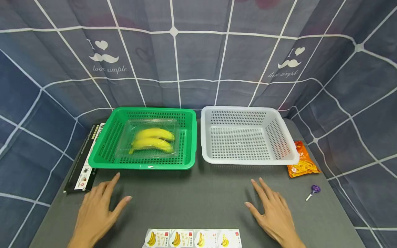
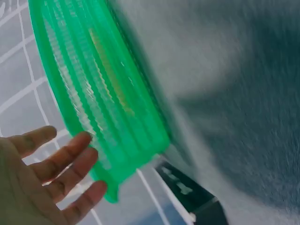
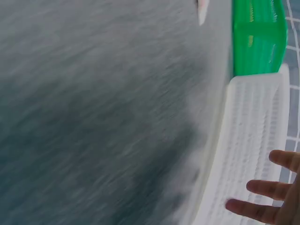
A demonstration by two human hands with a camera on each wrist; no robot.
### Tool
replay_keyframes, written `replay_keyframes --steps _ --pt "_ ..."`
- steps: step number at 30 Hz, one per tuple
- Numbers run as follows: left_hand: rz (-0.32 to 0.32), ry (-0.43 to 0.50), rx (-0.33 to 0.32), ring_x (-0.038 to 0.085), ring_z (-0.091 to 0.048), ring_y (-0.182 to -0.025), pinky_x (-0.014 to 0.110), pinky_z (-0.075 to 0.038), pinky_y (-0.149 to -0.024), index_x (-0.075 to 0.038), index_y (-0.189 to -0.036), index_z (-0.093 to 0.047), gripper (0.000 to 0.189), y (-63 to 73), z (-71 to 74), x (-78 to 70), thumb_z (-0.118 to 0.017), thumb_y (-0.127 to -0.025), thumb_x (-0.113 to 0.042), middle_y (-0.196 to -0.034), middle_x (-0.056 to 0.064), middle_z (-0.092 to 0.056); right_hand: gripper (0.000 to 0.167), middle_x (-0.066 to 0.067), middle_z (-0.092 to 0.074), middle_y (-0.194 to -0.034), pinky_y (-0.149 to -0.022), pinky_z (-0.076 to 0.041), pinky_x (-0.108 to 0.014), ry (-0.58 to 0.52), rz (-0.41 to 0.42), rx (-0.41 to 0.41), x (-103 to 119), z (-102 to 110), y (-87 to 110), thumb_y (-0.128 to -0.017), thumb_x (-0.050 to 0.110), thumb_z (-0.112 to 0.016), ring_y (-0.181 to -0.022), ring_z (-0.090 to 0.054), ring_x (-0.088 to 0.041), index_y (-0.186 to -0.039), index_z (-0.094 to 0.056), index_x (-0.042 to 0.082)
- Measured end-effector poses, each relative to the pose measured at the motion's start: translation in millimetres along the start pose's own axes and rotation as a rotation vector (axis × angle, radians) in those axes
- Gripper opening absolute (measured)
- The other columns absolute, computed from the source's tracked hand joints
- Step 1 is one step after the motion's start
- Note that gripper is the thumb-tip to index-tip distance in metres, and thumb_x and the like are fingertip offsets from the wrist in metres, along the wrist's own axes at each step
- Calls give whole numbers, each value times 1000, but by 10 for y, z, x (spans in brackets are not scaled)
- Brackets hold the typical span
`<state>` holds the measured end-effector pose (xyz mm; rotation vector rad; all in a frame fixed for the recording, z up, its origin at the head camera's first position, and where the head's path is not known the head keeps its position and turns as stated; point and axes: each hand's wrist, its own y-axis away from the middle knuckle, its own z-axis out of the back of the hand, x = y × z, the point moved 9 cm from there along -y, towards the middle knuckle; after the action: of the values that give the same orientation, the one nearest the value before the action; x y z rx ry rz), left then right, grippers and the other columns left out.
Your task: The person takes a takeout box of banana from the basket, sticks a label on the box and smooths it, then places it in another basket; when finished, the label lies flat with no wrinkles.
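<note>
My left hand (image 1: 98, 210) is over the grey table in front of the green basket (image 1: 142, 166), fingers spread and holding nothing. Inside that basket lies a clear plastic box (image 1: 124, 148) with yellow bananas (image 1: 152, 144) in it. On the other side, my right hand (image 1: 274, 213) is in front of the white basket (image 1: 248, 162), its fingers also apart and holding nothing. Between the hands, at the near edge of the head view, lies a strip of banana stickers (image 1: 192, 238). The left wrist view shows loosely spread fingers (image 2: 70, 168) overlapping the green basket.
A long black and white box (image 1: 82, 168) lies left of the green basket. Beside the white basket's right corner is an orange snack packet (image 1: 302, 163), with a purple lollipop (image 1: 315, 188) nearer to me. A grey checked curtain (image 1: 198, 62) surrounds the table at the back and sides.
</note>
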<state>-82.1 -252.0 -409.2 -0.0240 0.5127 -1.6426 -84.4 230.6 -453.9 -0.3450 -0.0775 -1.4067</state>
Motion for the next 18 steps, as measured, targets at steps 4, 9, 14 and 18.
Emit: replay_keyframes --steps 4,9,14,18 --pt "77 61 -19 41 -50 -96 56 -35 -78 -19 -152 -37 78 -101 65 245 -72 -87 -42 -113 22 -54 71 -4 -51 -145 -88 -45 -56 -107 81 -39 175 75 -77 -84 49 -72 -115 -59 -29 -147 -44 35" --pt "130 80 -97 48 -45 -98 58 -32 -77 -13 -151 -39 79 -225 227 480 -73 -86 -44 -116 26 -50 73 1 -54 -139 -80 -51 -48 -185 186 -26 447 177 -210 -83 45 -75 -111 -62 -22 -148 -42 37" --pt "156 113 -103 54 -35 -106 63 -23 -83 -8 -151 -38 82 -368 298 611 -72 -86 -46 -128 33 -42 72 8 -50 -140 -70 -51 -36 -208 332 38 795 243 -433 -86 50 -70 -92 -64 -12 -150 -38 38" --pt "152 169 -41 54 -30 -115 66 -19 -87 -8 -153 -32 82 -512 249 607 -70 -89 -43 -137 33 -35 71 10 -51 -139 -72 -52 -37 -236 436 40 1016 342 -662 -85 53 -70 -91 -64 -13 -148 -42 34"
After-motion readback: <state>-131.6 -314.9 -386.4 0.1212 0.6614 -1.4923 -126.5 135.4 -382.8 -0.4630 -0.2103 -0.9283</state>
